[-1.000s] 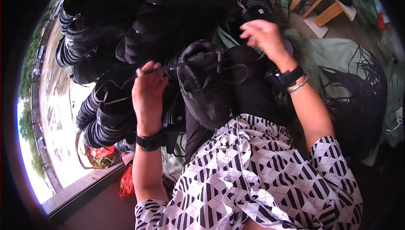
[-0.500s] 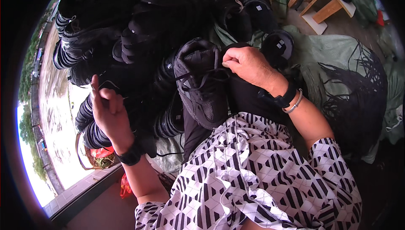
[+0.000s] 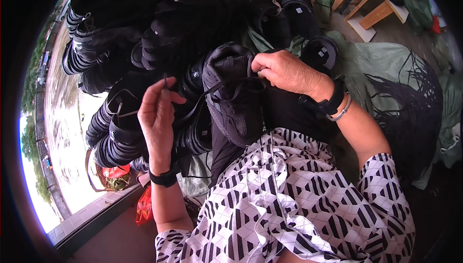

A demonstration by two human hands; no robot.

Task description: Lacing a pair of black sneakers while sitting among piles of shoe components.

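A dark grey and black sneaker (image 3: 231, 113) rests on my lap, its opening away from me. Black shoelace (image 3: 212, 89) crosses its tongue, and one length stretches left toward my left hand. My left hand (image 3: 158, 113) is raised beside the shoe, thumb and fingers pinched on that lace; part of the lace is lost against the dark background. At the shoe's right edge, by the collar, my right hand (image 3: 292, 74) is closed in a pinch on the other lace end. The fingertips hide most of what it grips.
Piles of nested black shoes (image 3: 188, 17) fill the far side and left. A bundle of loose black laces (image 3: 405, 113) lies on green sacking (image 3: 371, 60) at right. A wooden stool (image 3: 376, 14) stands far right. A red bag (image 3: 143, 207) lies near the left ledge.
My left hand has moved right, closer to the shoe, its fingers now together, and a lace stretches toward it. My right hand stays pinched at the collar with little shift.
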